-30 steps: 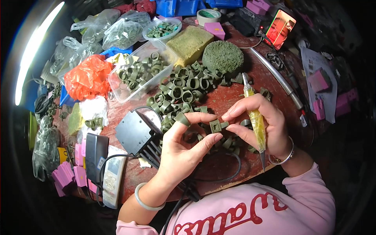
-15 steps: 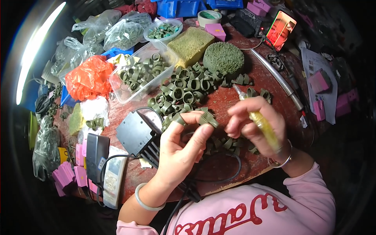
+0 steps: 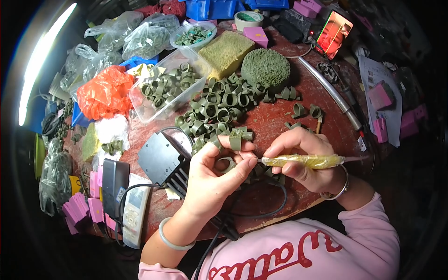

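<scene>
My left hand (image 3: 210, 175) is closed, with the thumb brought toward the fingers. A dark green ring (image 3: 237, 139) with a squarish top sits at its index finger. Another green ring partly shows at the finger's base, against the pile behind. My right hand (image 3: 308, 161) grips a slim pen-like tool (image 3: 303, 161) wrapped in yellow. The tool lies almost level, its thin pale tip meeting my left thumb's end. Whether that tip touches a ring is hidden by the fingers. Beyond both hands spreads a heap of similar green rings (image 3: 211, 110).
A clear plastic box (image 3: 156, 112) of rings stands behind the heap, near a yellow sponge block (image 3: 227, 53) and a round green block (image 3: 266, 69). Left are a black metal device (image 3: 163, 156), a remote control (image 3: 136, 217) and an orange bag (image 3: 106, 93). A lit phone (image 3: 334, 35) leans at the back right.
My right hand has swung the yellow tool from pointing up and away to nearly level, its tip now at my left thumb. The ring at my left fingers has turned and shifted slightly left.
</scene>
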A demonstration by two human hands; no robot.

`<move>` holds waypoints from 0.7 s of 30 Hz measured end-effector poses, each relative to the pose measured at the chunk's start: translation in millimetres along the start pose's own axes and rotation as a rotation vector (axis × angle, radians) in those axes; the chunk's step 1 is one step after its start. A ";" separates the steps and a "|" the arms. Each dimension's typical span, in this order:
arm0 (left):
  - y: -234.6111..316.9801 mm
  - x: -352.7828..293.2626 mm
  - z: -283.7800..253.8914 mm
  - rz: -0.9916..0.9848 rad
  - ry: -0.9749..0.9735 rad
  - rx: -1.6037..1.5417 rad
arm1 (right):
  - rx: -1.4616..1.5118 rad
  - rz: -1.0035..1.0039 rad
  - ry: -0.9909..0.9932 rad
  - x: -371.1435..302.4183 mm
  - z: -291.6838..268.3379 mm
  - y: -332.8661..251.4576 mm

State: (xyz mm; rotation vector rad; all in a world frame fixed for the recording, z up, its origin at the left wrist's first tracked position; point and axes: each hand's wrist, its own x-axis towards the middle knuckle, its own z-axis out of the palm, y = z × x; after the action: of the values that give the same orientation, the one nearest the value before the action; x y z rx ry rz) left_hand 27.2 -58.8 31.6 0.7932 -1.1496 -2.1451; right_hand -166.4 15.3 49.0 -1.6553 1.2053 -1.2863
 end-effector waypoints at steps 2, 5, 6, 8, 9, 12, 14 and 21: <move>-5.0 -0.3 2.9 0.208 0.068 0.215 | 0.003 -0.003 0.010 -0.6 1.3 0.9; -2.2 -1.1 3.3 0.256 0.055 0.308 | 0.019 0.010 0.018 -3.0 -0.3 -1.6; 0.4 -2.1 2.4 0.214 0.051 0.324 | 0.026 0.029 0.020 -4.8 -1.9 -1.9; -4.5 0.2 -0.8 0.247 0.115 0.330 | 0.040 0.017 0.060 -2.5 -0.2 -1.0; -7.3 1.2 -1.0 0.274 0.172 0.334 | 0.196 0.054 0.070 -7.4 -2.7 0.2; -4.8 0.6 3.5 0.226 0.153 0.256 | 0.150 0.032 0.246 -12.5 -5.1 -4.5; -0.3 -3.1 9.3 0.220 0.019 0.198 | 0.094 0.075 0.188 -3.5 -6.0 0.0; -0.3 -2.8 -4.2 -0.044 -0.221 0.049 | 0.237 0.232 -0.112 7.1 -2.8 11.7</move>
State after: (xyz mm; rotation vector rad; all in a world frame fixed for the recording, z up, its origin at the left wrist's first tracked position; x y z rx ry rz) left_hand 32.0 -58.8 30.1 0.6187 -1.3110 -2.2931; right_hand -171.5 5.0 41.1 -1.3562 1.0960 -1.1287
